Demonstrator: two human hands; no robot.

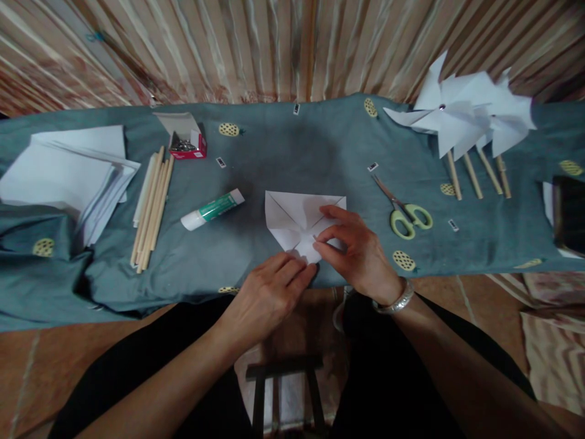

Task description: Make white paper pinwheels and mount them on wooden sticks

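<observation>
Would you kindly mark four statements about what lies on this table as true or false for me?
1. The left hand and right hand both touch the creased sheet. True.
2. The scissors lie left of the glue stick. False: the scissors lie right of the glue stick.
3. The red box is shut. False: the red box stands open.
4. Wooden sticks lie between the paper stack and the glue stick. True.

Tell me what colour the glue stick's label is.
The label is green, best seen in the head view.
</observation>
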